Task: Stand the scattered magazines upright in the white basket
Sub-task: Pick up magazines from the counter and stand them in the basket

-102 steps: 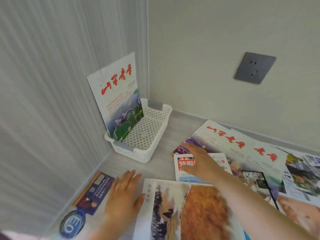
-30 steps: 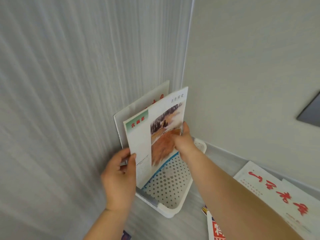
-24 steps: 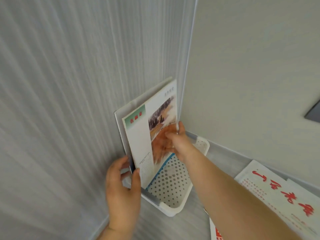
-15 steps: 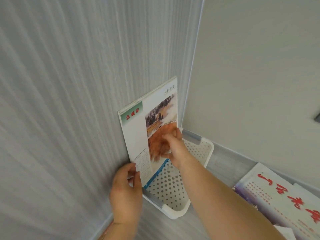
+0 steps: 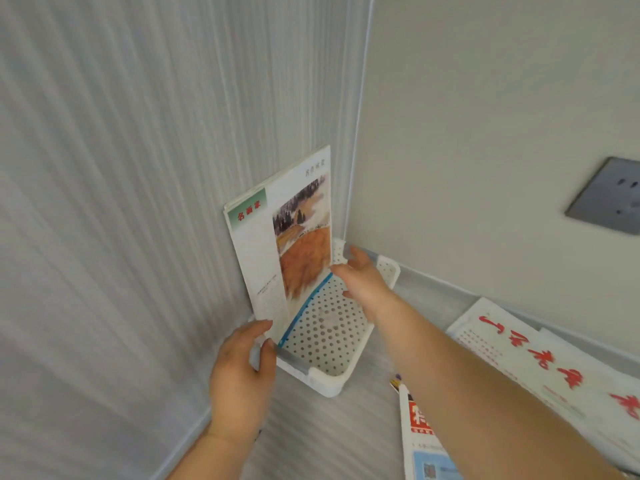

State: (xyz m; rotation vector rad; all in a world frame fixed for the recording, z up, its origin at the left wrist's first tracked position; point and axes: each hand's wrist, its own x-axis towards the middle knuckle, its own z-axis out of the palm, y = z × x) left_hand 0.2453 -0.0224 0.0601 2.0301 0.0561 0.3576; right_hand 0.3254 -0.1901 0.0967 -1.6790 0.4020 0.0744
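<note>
- Your left hand (image 5: pixel 242 375) pinches the landscape magazine (image 5: pixel 287 244), upright in the white basket (image 5: pixel 329 382) against the wall.
- Your right hand (image 5: pixel 363 282) hovers, fingers apart.
- Two magazines (image 5: pixel 540 368) lie nearby on the floor.

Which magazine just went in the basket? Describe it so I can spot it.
Find the room corner, where the white basket sits on the floor. The magazine stands upright at its left side against the ribbed wall. Its cover shows an orange landscape painting and a green title box, unlike the red-lettered white magazines lying flat.
</note>
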